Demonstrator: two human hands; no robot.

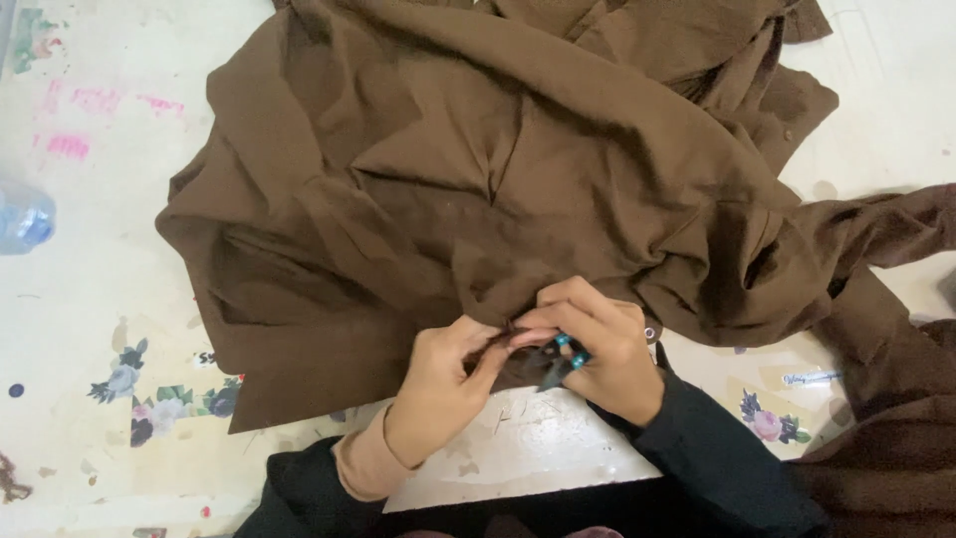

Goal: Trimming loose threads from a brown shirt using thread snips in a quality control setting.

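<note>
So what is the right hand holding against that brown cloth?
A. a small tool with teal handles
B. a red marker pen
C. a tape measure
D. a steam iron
A: the right hand grips a small tool with teal handles at the edge of the brown cloth, while the left hand pinches the fabric right beside it.

I work on a pale table (100,289) with worn flower stickers (164,399) at my left and one more flower sticker (765,423) at my right. Pink paint marks (70,144) are near the far left corner. A clear plastic bottle (22,219) lies at the left edge. A small white pen (812,378) lies at the right.
</note>
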